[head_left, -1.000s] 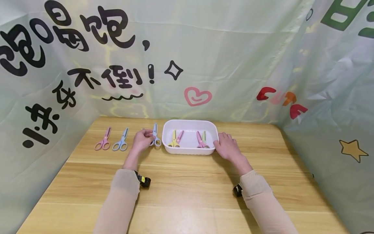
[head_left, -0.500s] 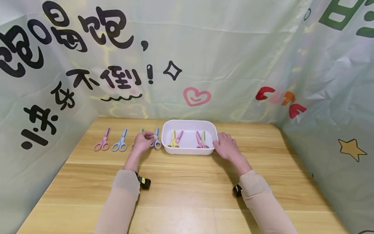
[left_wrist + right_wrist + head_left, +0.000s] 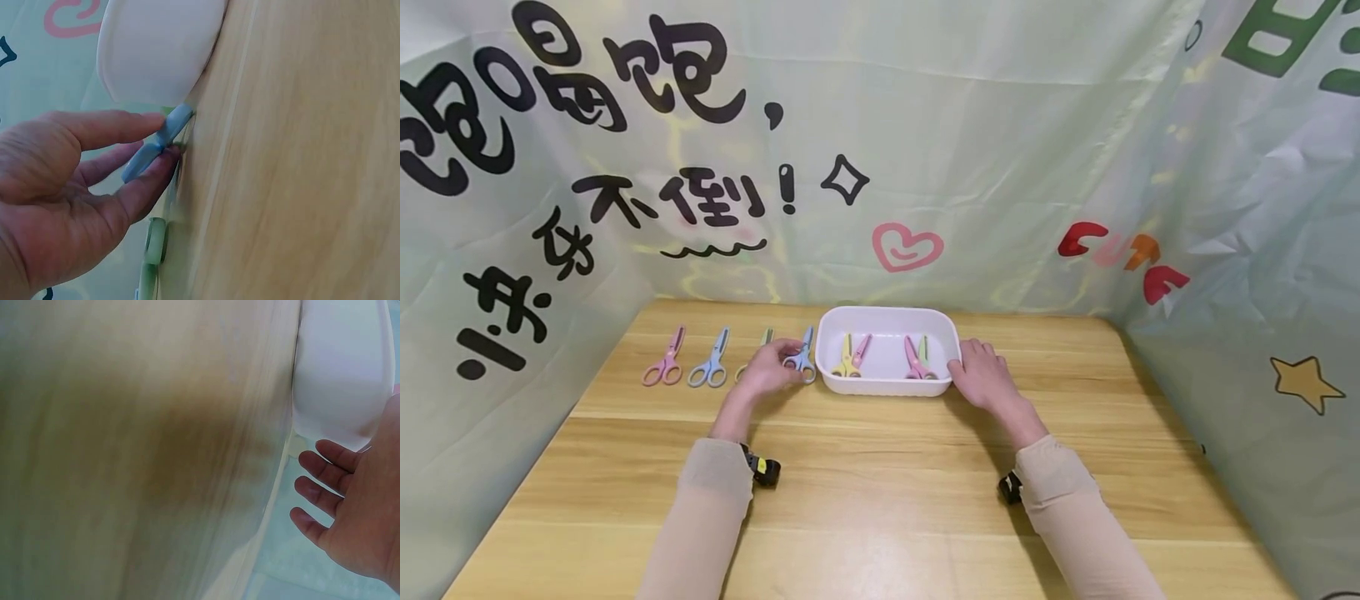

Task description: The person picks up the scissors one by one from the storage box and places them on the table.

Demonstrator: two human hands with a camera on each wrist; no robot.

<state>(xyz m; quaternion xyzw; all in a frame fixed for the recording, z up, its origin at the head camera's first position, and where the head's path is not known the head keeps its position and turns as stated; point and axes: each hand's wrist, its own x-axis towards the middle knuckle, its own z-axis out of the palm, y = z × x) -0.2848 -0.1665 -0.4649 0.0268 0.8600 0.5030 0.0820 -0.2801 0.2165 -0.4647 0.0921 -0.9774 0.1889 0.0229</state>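
Note:
My left hand (image 3: 770, 368) pinches a pair of blue scissors (image 3: 806, 354) by the handles, just left of the white bin (image 3: 887, 387). In the left wrist view the blue handles (image 3: 175, 124) sit between thumb and fingers, close to the tabletop. Partly hidden behind that hand lies a pair of green scissors (image 3: 766, 337). At the bin's right end is my right hand (image 3: 985, 373), its thumb side against the wall. The right wrist view shows its fingers loosely bent and spread beside the bin (image 3: 340, 381); the thumb is out of sight there.
Inside the bin lie yellow scissors (image 3: 847, 360), pink ones at left (image 3: 862, 350), pink ones at right (image 3: 915, 360) and green ones (image 3: 923, 350). Pink scissors (image 3: 664, 358) and other blue scissors (image 3: 710, 360) lie left on the wooden table (image 3: 880, 483). Printed cloth hangs behind.
The blue scissors have shifted slightly right and now slant beside the bin. My left hand has moved a little lower, and more of the green scissors shows. My right hand stays put.

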